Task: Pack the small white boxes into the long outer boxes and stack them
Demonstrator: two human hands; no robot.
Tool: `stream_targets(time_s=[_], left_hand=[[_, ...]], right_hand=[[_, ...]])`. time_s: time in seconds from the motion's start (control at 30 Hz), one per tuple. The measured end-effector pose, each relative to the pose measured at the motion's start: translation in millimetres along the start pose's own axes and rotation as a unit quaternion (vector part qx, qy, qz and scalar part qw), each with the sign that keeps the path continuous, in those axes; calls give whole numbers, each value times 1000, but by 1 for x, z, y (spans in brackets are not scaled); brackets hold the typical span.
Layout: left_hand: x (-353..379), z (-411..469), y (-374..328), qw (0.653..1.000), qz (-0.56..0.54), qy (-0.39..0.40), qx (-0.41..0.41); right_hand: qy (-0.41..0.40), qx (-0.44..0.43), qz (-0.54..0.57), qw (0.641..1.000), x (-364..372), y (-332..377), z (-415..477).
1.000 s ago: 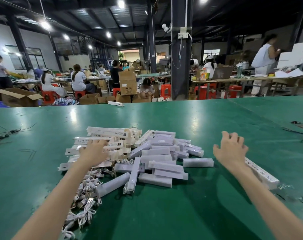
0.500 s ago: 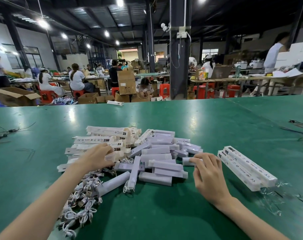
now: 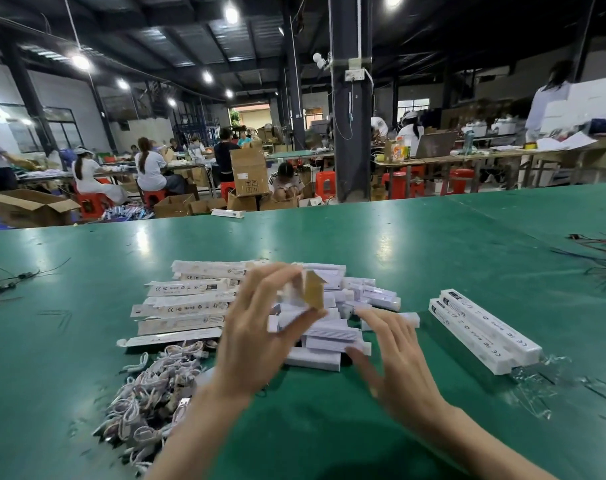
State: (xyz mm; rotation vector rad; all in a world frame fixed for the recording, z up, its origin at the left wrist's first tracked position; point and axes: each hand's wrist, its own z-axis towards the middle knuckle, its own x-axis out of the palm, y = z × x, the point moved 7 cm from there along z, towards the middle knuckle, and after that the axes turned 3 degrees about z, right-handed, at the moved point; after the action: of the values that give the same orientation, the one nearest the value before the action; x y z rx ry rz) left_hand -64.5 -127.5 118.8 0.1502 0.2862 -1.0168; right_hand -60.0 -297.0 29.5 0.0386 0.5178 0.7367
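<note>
We look down from head height at a green table (image 3: 398,244) in a busy packing hall. Our left hand (image 3: 256,334) is raised over the middle of the table, its thumb and fingers wrapped around one long outer box (image 3: 312,289). The box points away from us and slightly right, so we see its open brown end face on.

Our right hand (image 3: 398,355) is low and blurred, with its fingers (image 3: 374,320) loosely spread and nothing gripped. It reaches over the heap of small white boxes (image 3: 326,341), which lies just ahead of and below both hands. Most of these lie crosswise, long axis left to right, roughly square to the held box. The right hand is the nearer one and looks set to pick one up, then turn it to line up with the open end.

Flat outer boxes (image 3: 187,306) are fanned out to the left. Packed long boxes (image 3: 485,327) lie stacked to the right, well apart from the heap. A tangle of white cables (image 3: 149,389) sits at near left.
</note>
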Motion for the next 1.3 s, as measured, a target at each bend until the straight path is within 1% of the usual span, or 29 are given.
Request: stream_targets(time_s=[0.1,0.17,0.23,0.33,0.4,0.47,0.53,0.6,0.67,0.77,0.83,0.9,1.0,1.07,1.2,1.3], left_hand=[[25,-24,-27,994,-95,-20,-41],[36,-40,-33,983,-157,-22,-89],[42,-51,-36,972,-200,-35,-117],[45,-58,-33,959,-235,-46,-150],[48,-62,-29,955,-231,-17,-185],[51,-65,-24,956,-196,12,-218],[56,-68,-21,941,-218,20,-257],[59,-72,-18,921,-254,12,-295],[60,-74,-13,903,-276,7,-330],[59,-77,-5,877,-295,-12,-379],[61,-81,0,857,-312,-25,-410],[62,-83,0,852,-314,-29,-417],[61,-82,-1,857,-307,-29,-413],[62,-82,-2,851,-318,-25,-418],[60,-82,-4,833,-351,-55,-425],[54,-77,-8,839,-352,-71,-409]], right_hand=[[44,5,31,999,0,6,0],[70,6,57,996,-1,6,2],[103,0,85,991,1,4,4],[145,12,126,981,3,-2,7],[158,22,147,976,3,-4,7],[174,25,160,971,5,-3,7],[197,41,172,964,8,-2,7],[223,74,217,948,9,-2,6],[248,128,285,917,10,-2,6],[252,207,366,872,8,-7,7],[246,243,410,844,9,-10,7],[244,255,418,837,10,-13,7],[240,278,417,831,12,-16,6],[233,289,422,827,12,-17,5],[223,291,410,835,9,-16,4],[222,278,427,831,5,-9,5]])
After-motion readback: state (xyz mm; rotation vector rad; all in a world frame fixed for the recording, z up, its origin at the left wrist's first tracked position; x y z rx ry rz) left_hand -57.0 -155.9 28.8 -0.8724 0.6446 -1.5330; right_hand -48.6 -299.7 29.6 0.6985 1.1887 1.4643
